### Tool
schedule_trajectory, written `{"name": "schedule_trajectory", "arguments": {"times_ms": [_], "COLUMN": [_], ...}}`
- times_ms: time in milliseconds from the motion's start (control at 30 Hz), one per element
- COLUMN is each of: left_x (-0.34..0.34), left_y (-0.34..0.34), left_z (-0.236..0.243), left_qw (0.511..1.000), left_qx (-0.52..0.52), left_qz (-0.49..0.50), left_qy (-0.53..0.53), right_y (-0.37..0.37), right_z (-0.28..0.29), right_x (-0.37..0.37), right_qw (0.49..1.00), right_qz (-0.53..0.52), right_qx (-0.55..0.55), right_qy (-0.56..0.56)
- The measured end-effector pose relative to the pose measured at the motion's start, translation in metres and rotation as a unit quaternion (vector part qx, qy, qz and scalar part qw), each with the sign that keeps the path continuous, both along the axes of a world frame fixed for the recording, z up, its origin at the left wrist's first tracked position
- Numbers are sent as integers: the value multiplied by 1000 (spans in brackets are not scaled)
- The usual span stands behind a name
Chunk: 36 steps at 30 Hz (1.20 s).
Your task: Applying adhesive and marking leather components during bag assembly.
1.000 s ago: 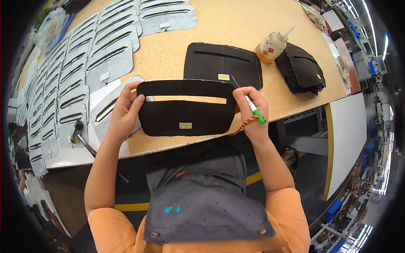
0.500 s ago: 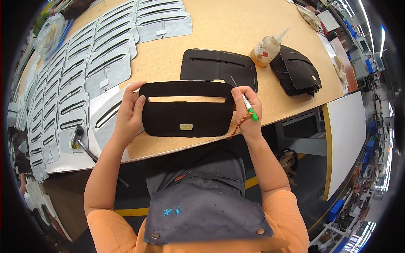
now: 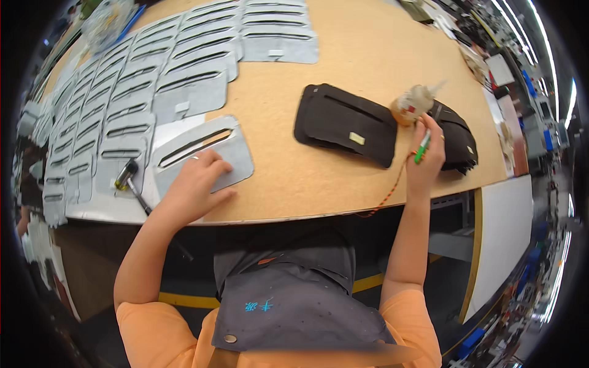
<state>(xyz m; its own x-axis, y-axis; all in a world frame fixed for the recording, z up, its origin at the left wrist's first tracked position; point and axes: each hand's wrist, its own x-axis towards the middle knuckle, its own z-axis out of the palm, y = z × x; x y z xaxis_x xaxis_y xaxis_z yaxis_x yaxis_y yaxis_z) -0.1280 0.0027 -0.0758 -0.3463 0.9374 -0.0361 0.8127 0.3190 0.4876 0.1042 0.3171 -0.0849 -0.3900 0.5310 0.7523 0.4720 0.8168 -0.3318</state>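
My left hand, fingers bent and apart, rests on a grey slotted piece lying near the table's front edge. My right hand holds a white-and-green pen with an orange-and-black cord, and its fingertips are at the base of a translucent squeeze bottle of amber liquid; whether they grip it I cannot tell. Left of that hand, black slotted pieces lie piled, with a pale label on top. A second black stack lies to the right, partly behind my hand.
Rows of grey slotted pieces cover the table's left and back. A hammer-like tool lies at front left, and a plastic bag at back left. A white board stands below the table's right edge.
The black piece that both hands held is now on the central black pile. My left hand moved down onto the grey piece; my right moved up and right to the bottle.
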Motion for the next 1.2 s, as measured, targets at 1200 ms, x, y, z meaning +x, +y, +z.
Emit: {"name": "schedule_trajectory", "arguments": {"times_ms": [1200], "left_x": [55], "left_y": [-38], "left_z": [-11], "left_qw": [640], "left_qx": [163], "left_qz": [347], "left_qy": [-666], "right_y": [-105], "right_z": [-6], "right_x": [-28], "right_qw": [873], "right_qz": [354], "right_qx": [-333], "right_qy": [-47]}}
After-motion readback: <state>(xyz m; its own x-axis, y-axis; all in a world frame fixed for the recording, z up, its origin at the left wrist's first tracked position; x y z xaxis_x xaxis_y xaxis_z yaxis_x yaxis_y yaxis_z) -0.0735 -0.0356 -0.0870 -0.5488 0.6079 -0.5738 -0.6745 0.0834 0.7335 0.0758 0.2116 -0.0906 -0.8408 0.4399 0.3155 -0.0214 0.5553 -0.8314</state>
